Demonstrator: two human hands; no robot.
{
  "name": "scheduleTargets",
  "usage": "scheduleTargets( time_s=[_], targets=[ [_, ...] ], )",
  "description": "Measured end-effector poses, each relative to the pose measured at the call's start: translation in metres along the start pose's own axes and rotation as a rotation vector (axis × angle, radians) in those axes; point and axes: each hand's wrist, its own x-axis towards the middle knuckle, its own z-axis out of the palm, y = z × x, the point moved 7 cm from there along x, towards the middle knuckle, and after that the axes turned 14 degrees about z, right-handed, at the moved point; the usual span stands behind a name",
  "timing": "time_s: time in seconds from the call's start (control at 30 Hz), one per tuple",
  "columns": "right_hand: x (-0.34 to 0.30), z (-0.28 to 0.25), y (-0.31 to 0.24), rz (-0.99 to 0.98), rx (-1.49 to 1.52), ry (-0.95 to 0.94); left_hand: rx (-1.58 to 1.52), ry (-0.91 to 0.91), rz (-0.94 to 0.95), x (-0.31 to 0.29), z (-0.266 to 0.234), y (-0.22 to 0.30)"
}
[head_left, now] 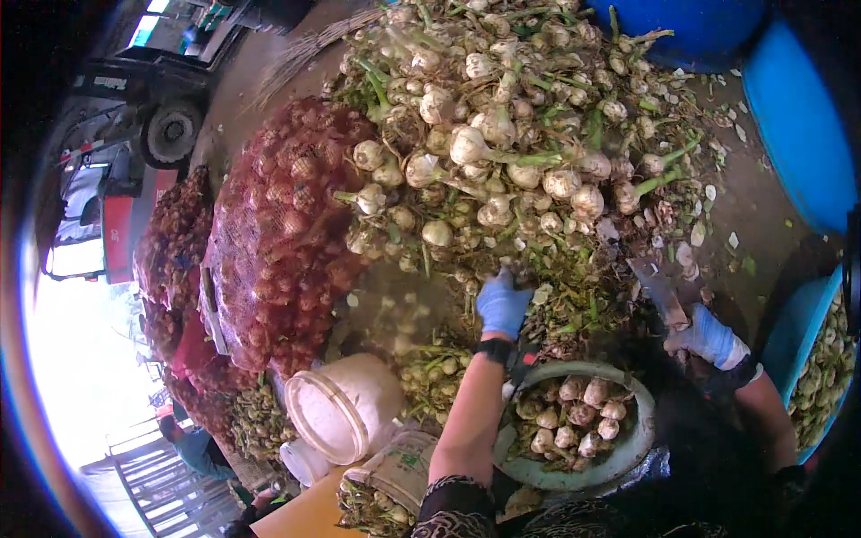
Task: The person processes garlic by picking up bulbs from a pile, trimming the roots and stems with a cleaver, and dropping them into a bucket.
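Here's the left hand (504,306), blue-gloved, down at the near edge of the garlic heap (475,148), fingers bent forward, and whether there's a bulb in that grasp I cannot tell! Across from it, well apart, the right hand (706,337) is closed round the end of a broad-bladed knife (661,296). Looks like the picking-up step of a trimming job: stalked garlic up in the heap, cropped bulbs (581,415) lying in the round basin (558,475) closer in. Next move, I'd judge, calls for a firm hold on one bulb, fingers clear, blade brought to its stalk
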Motion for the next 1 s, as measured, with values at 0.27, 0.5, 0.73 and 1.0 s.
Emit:
scheduleTargets(
  time_s=[0.27, 0.5, 0.73, 1.0],
  targets=[
    [0.007, -0.002, -0.001, -0.055, 0.024, -0.03, 0.131, 0.035, -0.142, -0.016, -0.038, -0.062],
    [0.007, 0.011, -0.002, -0.007, -0.009, -0.067, 0.329, -0.186, 0.04, -0.016, -0.001, -0.1],
    [0.002, -0.001, -0.005, -0.036, -0.006, -0.023, 0.519, 0.106, 0.242, -0.11, -0.054, -0.098],
    [0.001, 0.017, -0.014, -0.054, 0.072, -0.037, 0.502, -0.26, -0.445, -0.148, 0.01, -0.305]
  ],
)
